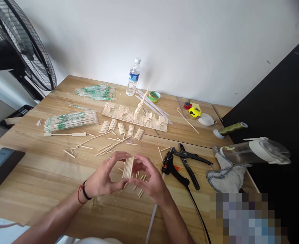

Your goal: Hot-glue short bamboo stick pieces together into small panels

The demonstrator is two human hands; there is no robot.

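Note:
Between both hands I hold a small panel of short wooden sticks [128, 167] glued side by side, upright above the wooden table [45, 176]. My left hand [105, 178] pinches its left edge with thumb and fingers; a ring and red and black wrist bands show. My right hand [149, 178] grips the right edge. Loose short stick pieces [140, 191] lie under my hands.
Several finished small panels [121, 127] and a long stick base [135, 118] lie farther back, with wrapped chopstick bundles [70, 120], a water bottle [133, 77], black cutters [188, 162], a glue gun [171, 166], tape [154, 96], thread spool [229, 129], cloth [227, 174]. A fan [19, 44] stands left.

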